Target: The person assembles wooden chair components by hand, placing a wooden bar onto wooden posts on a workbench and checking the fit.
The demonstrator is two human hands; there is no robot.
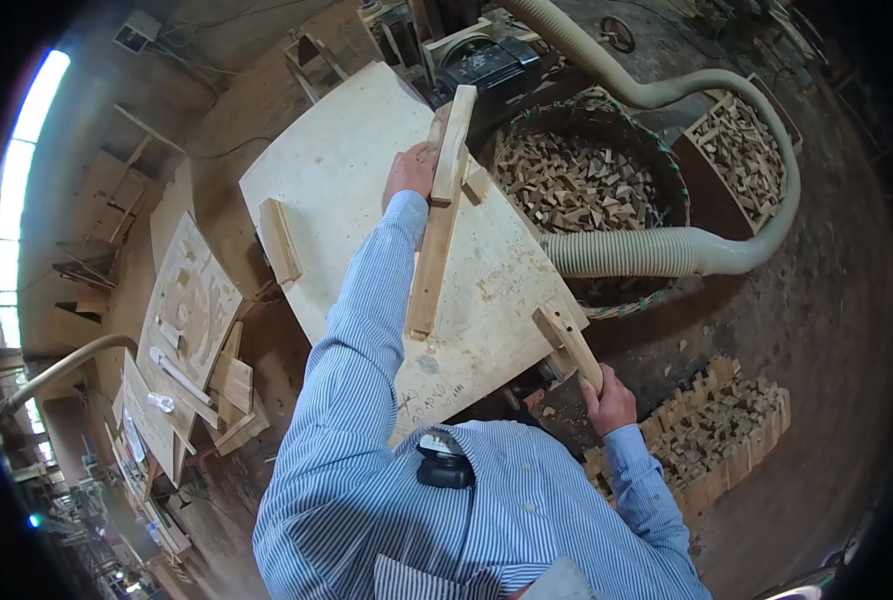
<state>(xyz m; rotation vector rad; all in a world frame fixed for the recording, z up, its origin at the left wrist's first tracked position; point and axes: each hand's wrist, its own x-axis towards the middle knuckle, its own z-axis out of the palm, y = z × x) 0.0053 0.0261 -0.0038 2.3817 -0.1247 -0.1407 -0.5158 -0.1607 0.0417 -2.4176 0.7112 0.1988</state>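
Observation:
My left hand reaches to the far part of a pale tabletop, its fingers closed against the upper end of a long wooden bar. A shorter, lighter wooden piece lies across the top of that bar, close to my fingertips. My fingertips are partly hidden by the wood. At the near right corner, my right hand is wrapped around the lower end of a wooden piece with dark holes. Its upper end rests at the table's edge.
A wooden strip lies at the tabletop's left. Beyond the right edge stand a basket of offcuts and a ribbed hose. A black motor sits at the back. Stacked wood pieces lie on the floor, right; a board stands left.

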